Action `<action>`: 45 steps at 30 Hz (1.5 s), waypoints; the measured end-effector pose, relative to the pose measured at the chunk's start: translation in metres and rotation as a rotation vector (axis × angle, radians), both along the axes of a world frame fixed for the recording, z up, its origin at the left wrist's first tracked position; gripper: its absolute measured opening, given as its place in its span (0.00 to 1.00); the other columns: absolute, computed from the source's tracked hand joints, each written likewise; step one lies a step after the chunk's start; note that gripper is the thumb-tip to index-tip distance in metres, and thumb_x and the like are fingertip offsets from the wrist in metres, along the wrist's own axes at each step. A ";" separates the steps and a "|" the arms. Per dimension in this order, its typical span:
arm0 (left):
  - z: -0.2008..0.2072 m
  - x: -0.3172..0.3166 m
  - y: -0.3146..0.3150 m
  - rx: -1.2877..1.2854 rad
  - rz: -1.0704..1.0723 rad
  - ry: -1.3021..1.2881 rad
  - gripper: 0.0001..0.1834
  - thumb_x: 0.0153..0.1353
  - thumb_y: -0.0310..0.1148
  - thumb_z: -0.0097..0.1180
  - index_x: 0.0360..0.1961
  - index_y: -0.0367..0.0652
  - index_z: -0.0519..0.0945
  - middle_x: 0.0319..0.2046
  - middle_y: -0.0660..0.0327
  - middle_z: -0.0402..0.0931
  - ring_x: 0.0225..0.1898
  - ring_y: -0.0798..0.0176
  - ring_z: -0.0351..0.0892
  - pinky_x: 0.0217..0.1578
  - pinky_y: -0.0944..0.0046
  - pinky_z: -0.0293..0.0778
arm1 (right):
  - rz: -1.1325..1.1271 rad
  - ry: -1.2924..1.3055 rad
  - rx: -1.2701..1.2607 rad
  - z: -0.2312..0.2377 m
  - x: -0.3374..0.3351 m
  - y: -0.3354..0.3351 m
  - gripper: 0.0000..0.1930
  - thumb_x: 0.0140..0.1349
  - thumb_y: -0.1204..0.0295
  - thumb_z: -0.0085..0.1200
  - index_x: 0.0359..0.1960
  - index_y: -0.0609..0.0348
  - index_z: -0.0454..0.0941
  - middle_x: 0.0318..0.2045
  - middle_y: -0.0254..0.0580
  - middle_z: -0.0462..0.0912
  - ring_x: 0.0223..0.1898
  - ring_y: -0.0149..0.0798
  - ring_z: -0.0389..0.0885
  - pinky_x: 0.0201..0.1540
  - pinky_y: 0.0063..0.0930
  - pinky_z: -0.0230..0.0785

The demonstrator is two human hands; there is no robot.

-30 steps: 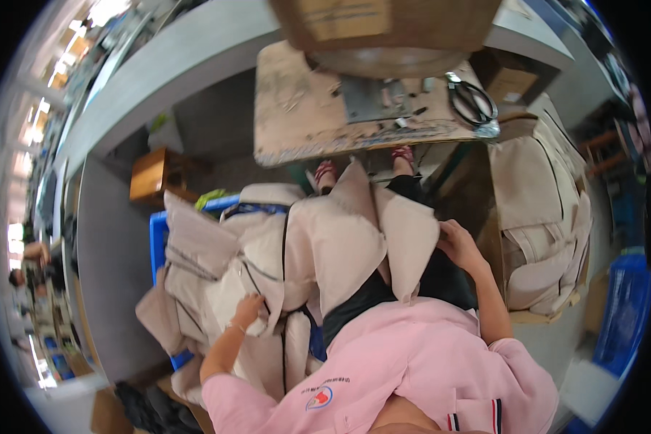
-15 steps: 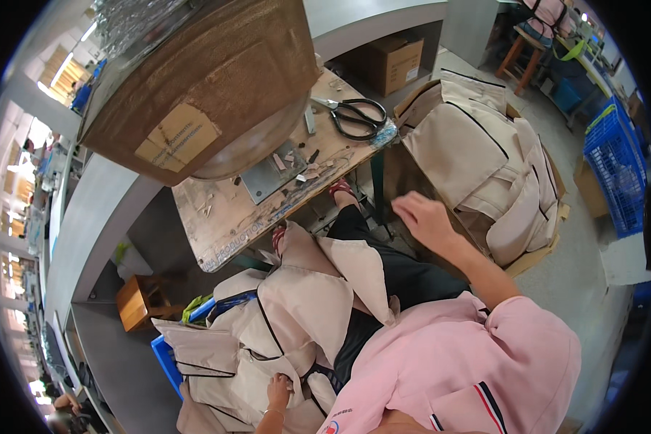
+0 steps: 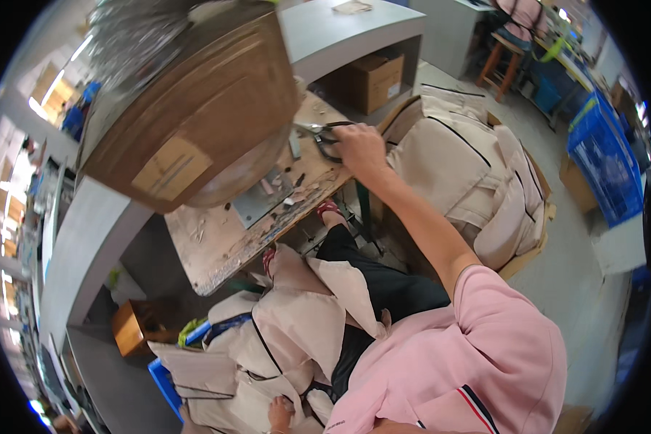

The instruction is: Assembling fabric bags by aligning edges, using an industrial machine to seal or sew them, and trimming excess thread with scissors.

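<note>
At the table's right end, my right hand (image 3: 362, 150) has its fingers closed around the black handles of the scissors (image 3: 323, 142). Their metal blades lie toward the table, and part of the handles is hidden by my fingers. My left hand (image 3: 281, 414) is low in the view with curled fingers, gripping a beige fabric piece with dark trim (image 3: 249, 401). More sewn beige pieces (image 3: 296, 318) are heaped across my lap and over a blue crate (image 3: 165, 387).
A large brown machine housing (image 3: 217, 108) overhangs the worn wooden table (image 3: 202, 249), where scraps lie around a metal plate (image 3: 252, 206). To the right stands a cardboard box (image 3: 513, 264) full of beige pieces. A wooden stool (image 3: 130, 329) is at left; blue baskets (image 3: 606, 159) stand far right.
My right hand has moved forward and left from beside the table to the scissors and taken hold of their handles. My left hand remains on the fabric. The whole view has shifted slightly.
</note>
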State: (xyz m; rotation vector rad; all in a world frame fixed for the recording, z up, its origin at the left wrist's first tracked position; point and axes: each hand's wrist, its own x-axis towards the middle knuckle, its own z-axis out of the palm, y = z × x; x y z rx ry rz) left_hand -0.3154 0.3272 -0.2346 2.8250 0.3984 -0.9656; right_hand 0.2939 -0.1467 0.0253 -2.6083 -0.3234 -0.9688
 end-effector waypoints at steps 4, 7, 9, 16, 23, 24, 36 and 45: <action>-0.026 0.001 0.012 -0.026 0.147 -0.120 0.26 0.56 0.41 0.61 0.54 0.40 0.75 0.54 0.46 0.76 0.51 0.43 0.77 0.51 0.47 0.74 | 0.057 -0.008 -0.146 -0.001 -0.011 -0.020 0.08 0.55 0.70 0.57 0.35 0.57 0.78 0.35 0.47 0.82 0.40 0.51 0.81 0.41 0.46 0.73; -0.041 0.018 0.021 -0.140 0.392 -0.112 0.13 0.59 0.36 0.55 0.42 0.42 0.82 0.38 0.48 0.82 0.42 0.44 0.82 0.43 0.46 0.76 | 0.172 0.144 -0.022 -0.006 -0.030 -0.045 0.22 0.65 0.71 0.50 0.61 0.63 0.71 0.55 0.56 0.77 0.56 0.56 0.74 0.60 0.42 0.66; -0.050 0.032 0.007 -0.007 0.600 -0.353 0.10 0.58 0.33 0.53 0.38 0.41 0.81 0.36 0.46 0.81 0.41 0.41 0.80 0.42 0.45 0.75 | 0.244 0.282 0.200 -0.013 -0.044 -0.066 0.22 0.69 0.72 0.48 0.65 0.61 0.69 0.57 0.50 0.77 0.59 0.46 0.74 0.62 0.37 0.64; -0.041 0.098 -0.005 0.303 1.134 -0.414 0.29 0.54 0.33 0.59 0.59 0.44 0.69 0.58 0.51 0.67 0.62 0.43 0.64 0.54 0.35 0.69 | 0.235 0.599 0.259 -0.047 -0.105 -0.135 0.25 0.75 0.64 0.45 0.67 0.67 0.62 0.62 0.55 0.72 0.62 0.48 0.71 0.65 0.36 0.61; -0.059 0.107 -0.020 0.340 1.192 -0.235 0.36 0.58 0.36 0.58 0.68 0.46 0.61 0.59 0.52 0.65 0.65 0.45 0.61 0.53 0.27 0.66 | 0.303 0.535 0.340 -0.053 -0.154 -0.128 0.24 0.73 0.68 0.47 0.67 0.65 0.60 0.61 0.55 0.70 0.59 0.47 0.73 0.62 0.35 0.64; -0.062 0.105 -0.020 0.312 1.187 -0.215 0.32 0.61 0.35 0.56 0.67 0.46 0.62 0.58 0.53 0.67 0.63 0.45 0.65 0.50 0.28 0.69 | 0.340 0.584 0.255 -0.051 -0.160 -0.124 0.24 0.74 0.69 0.47 0.67 0.66 0.61 0.61 0.55 0.70 0.59 0.47 0.71 0.62 0.36 0.63; 0.040 0.047 -0.053 0.205 1.138 -0.933 0.19 0.60 0.27 0.53 0.54 0.44 0.78 0.38 0.46 0.83 0.40 0.42 0.83 0.42 0.47 0.77 | 0.659 0.810 0.326 -0.037 -0.183 -0.058 0.25 0.65 0.81 0.55 0.62 0.64 0.63 0.51 0.45 0.72 0.50 0.38 0.74 0.58 0.30 0.69; 0.265 0.050 -0.140 -0.272 1.138 -1.220 0.19 0.63 0.43 0.60 0.47 0.38 0.83 0.31 0.49 0.82 0.33 0.60 0.80 0.38 0.58 0.74 | 1.189 1.004 0.711 -0.042 -0.202 0.008 0.20 0.70 0.56 0.55 0.43 0.64 0.73 0.33 0.34 0.72 0.31 0.26 0.71 0.32 0.16 0.62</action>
